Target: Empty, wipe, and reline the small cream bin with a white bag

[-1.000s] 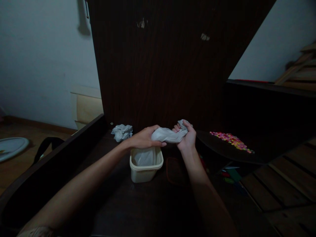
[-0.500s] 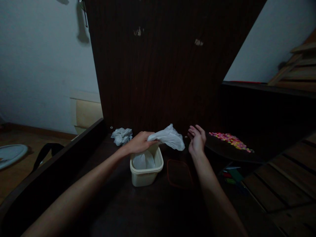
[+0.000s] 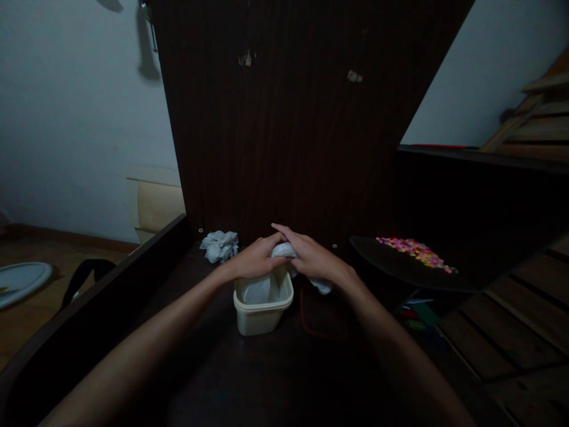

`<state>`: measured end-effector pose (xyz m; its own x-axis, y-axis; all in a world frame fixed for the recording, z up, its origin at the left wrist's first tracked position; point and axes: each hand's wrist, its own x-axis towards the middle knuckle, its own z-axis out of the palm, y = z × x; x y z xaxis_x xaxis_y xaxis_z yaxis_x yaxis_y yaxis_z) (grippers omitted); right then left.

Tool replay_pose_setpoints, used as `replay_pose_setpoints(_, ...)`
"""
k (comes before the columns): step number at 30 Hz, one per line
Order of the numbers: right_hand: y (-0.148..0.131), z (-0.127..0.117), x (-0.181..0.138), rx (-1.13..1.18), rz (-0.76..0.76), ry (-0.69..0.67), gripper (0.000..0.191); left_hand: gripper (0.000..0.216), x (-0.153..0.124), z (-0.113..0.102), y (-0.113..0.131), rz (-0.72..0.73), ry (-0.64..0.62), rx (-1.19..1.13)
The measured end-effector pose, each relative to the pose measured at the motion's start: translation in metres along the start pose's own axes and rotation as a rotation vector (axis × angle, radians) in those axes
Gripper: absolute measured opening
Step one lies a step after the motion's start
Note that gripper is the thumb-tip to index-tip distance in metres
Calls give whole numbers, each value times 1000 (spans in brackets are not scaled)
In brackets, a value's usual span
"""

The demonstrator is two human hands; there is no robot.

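A small cream plastic container (image 3: 262, 312) stands on the dark wooden surface (image 3: 249, 379), with white material inside it. My left hand (image 3: 254, 259) grips a white plastic bag (image 3: 282, 251) right above the container's rim. My right hand (image 3: 313, 259) lies flat over the bag's other end, pressing it down; a corner of the bag shows under that hand. Both hands meet over the container's mouth.
A crumpled white bag (image 3: 219, 245) lies at the back left by the tall dark panel (image 3: 293, 118). A dark tray with colourful small pieces (image 3: 415, 249) sits at right. A red-rimmed lid (image 3: 317, 317) lies beside the container. Wooden slats (image 3: 520, 320) run at far right.
One second ago both hands stretched the bag between them. The right hand then let go and opened; now it has come back onto the bag, and the bag has dropped to the container's mouth.
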<state>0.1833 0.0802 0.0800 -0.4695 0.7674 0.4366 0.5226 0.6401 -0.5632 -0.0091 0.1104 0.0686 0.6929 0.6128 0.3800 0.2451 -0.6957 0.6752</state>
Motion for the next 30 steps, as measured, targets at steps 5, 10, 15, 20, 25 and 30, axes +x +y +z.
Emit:
replay_pose_setpoints(5,1,-14,3,-72,30,-40,48,37,-10,-8,-1,-25,-11,-76)
replay_pose_setpoints(10,-14,-27,5,-218,190,-205,11,27,-14,-15,-6,-38,-132,-9)
replay_pose_setpoints(15,-19,-30,1,-191,287,-295,49,24,-18,-17,-9,-69,-169,66)
replay_pose_setpoints(20,-16,-28,0,-117,188,-287,49,29,-18,-15,-11,-57,-182,-15)
replay_pose_setpoints(25,-15,-31,-1,-83,112,-239,27,30,-19,-13,-9,-28,-120,-65)
replay_pose_setpoints(30,-14,-38,-4,-16,43,-146,42,25,-21,-11,-11,25,-35,-188)
